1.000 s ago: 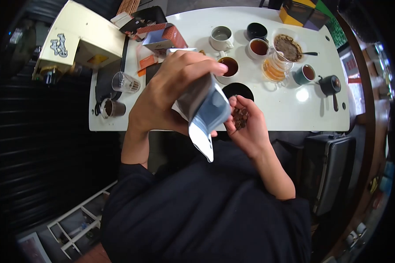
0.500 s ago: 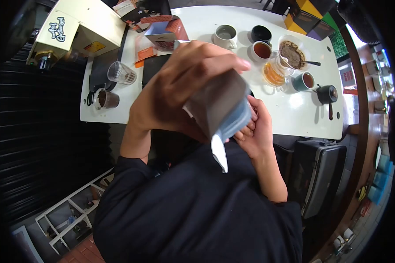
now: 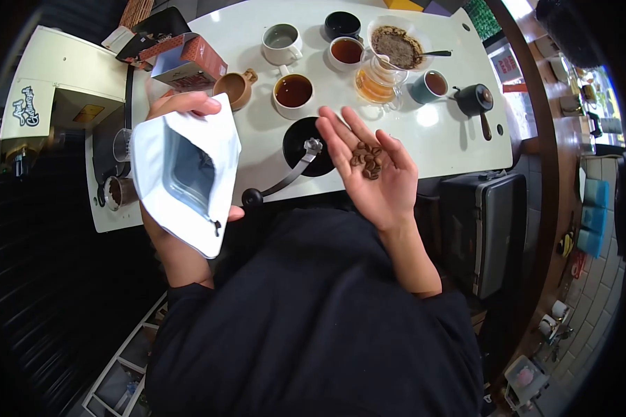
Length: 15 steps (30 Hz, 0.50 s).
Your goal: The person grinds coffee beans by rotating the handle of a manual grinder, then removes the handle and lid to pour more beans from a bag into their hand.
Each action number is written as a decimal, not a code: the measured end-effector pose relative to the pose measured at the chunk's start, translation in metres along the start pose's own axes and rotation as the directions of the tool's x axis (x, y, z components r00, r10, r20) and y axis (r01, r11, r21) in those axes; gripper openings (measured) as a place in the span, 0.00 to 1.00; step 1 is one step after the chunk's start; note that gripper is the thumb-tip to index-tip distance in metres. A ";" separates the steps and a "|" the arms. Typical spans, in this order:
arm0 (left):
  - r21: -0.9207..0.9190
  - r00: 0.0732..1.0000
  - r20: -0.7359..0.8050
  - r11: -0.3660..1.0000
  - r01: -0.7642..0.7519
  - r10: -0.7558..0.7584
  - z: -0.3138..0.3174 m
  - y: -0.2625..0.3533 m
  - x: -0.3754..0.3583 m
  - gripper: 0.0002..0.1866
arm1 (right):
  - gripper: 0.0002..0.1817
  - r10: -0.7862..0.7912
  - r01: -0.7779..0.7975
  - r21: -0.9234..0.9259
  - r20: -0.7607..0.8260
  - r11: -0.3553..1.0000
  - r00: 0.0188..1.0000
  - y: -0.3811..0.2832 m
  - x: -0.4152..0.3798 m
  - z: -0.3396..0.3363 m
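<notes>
My left hand (image 3: 177, 105) is closed around a white coffee bag (image 3: 219, 174), gripping it from behind, so most of its fingers are hidden. The bag's mouth gapes towards me; the silvery inside shows, with something dark deep within. My right hand (image 3: 389, 191) is palm up with its fingers extended, holding a small heap of brown coffee beans (image 3: 370, 161) in the palm. Between the hands, at the table's near edge, is a black hand grinder (image 3: 298, 142) seen from above. Its metal crank (image 3: 290, 175) ends in a black knob (image 3: 252, 197) close to the bag.
On the white table (image 3: 438, 149) stand a white cup (image 3: 293, 95) of dark drink, a wooden cup (image 3: 235, 90), a glass server (image 3: 377, 85), a dripper (image 3: 398, 47) with wet grounds and a black handled pot (image 3: 474, 101). A cream machine (image 3: 66, 76) is at left.
The bag has gone left, away from my right hand, and now its mouth faces me. My right palm has opened out, showing the beans. The grinder and crank have come into view.
</notes>
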<state>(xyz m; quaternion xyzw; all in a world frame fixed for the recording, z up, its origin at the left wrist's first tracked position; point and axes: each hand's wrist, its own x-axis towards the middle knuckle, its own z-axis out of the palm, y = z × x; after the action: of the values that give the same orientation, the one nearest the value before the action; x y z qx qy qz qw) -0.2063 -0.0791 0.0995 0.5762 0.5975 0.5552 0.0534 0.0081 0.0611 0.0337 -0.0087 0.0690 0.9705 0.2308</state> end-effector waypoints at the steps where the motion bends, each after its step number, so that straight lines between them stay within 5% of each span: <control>1: -0.005 0.998 0.052 1.000 -0.019 0.019 -0.006 -0.004 0.000 0.52 | 0.31 0.023 -0.024 0.046 0.022 0.999 0.999 0.002 -0.001 0.004; 4: 0.027 0.992 0.110 0.998 0.063 -0.066 -0.017 -0.009 -0.004 0.51 | 0.33 0.056 -0.064 0.112 0.079 0.992 0.995 0.008 -0.006 0.014; 8: 0.055 0.996 0.079 0.998 -0.043 0.039 -0.020 -0.029 -0.012 0.52 | 0.36 0.106 -0.113 0.034 0.164 0.993 0.981 0.009 -0.012 0.019; 15: 0.003 1.000 0.029 1.000 0.011 -0.011 -0.012 -0.035 -0.014 0.55 | 0.37 0.078 -0.089 0.074 0.131 0.993 0.988 0.012 -0.013 0.028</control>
<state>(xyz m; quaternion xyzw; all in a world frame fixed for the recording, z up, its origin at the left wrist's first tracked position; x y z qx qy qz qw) -0.2322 -0.0868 0.0707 0.5810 0.6006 0.5455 0.0643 0.0147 0.0484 0.0635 0.0653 0.0928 0.9744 0.1941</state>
